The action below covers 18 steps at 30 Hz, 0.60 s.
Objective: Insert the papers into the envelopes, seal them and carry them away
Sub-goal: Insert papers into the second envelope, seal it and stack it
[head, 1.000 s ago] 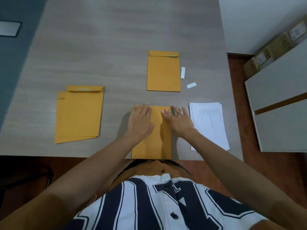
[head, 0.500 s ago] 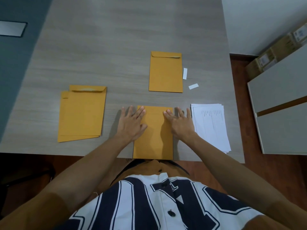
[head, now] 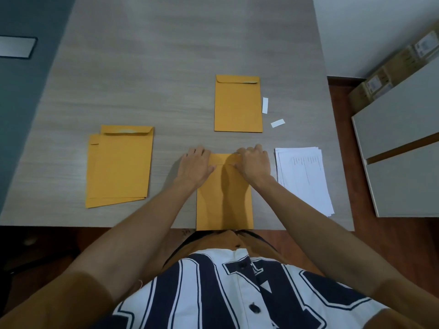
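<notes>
A brown envelope point(head: 224, 198) lies in front of me with its lower edge past the table's near edge and its flap folded down. My left hand point(head: 196, 166) holds its top left corner, fingers curled at the edge and thumb on the flap line. My right hand point(head: 254, 163) has bent fingers on the flap's right end, thumb just under the flap. To the right lies a stack of white printed papers point(head: 304, 179). A pile of brown envelopes point(head: 118, 167) lies on the left. One closed envelope point(head: 238, 105) lies farther back.
Two small white strips point(head: 265, 105) point(head: 277, 123) lie beside the far envelope on the grey wood-grain table point(head: 166, 55). A white cabinet point(head: 403, 150) stands to the right of the table, with cardboard boxes point(head: 399, 67) behind it.
Both hands lay flat on the envelope's upper part before. They have slid apart to its top corners, and their fingers are now curled there.
</notes>
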{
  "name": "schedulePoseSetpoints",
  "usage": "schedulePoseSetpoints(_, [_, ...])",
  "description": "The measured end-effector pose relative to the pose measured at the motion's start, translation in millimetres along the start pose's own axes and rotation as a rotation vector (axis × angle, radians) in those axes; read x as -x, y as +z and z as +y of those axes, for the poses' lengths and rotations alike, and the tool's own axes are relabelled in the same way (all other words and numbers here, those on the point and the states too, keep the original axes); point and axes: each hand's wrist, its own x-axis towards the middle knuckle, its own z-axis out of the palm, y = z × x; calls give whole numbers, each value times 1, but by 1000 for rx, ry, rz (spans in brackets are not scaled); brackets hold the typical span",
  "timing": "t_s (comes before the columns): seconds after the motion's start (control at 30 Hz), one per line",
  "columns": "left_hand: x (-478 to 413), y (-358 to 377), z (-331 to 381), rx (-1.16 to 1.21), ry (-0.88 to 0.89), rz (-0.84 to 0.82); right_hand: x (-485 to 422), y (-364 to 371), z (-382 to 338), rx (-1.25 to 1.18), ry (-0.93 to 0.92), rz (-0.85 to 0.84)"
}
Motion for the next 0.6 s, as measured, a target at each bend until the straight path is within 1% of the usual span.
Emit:
schedulePoseSetpoints(0.1, [-11,-4,-6,121,-54,-26,-5,5,3,-93,44,-67])
schedulePoseSetpoints(0.23, [-15,-1,-9,143,-48,5,-10,8,7,-192,68,-69])
schedulePoseSetpoints(0.33, [-21,-2,-10,165,-75,-1,-19,6,9,-213,74,-136])
schedulePoseSetpoints(0.4, [-26,-6,-10,166,-96,-53,-25,5,10,-201,71,-189])
schedulePoseSetpoints(0.5, [-36,-13,-11,145,-128,-167,-29,5,12,-243,43,-192])
schedulePoseSetpoints(0.53, [-40,-16,-12,173,-144,-202,-29,5,12,-276,39,-177])
schedulePoseSetpoints(0.6, [-49,-21,-13,339,-189,-254,-31,5,15,-359,41,-130])
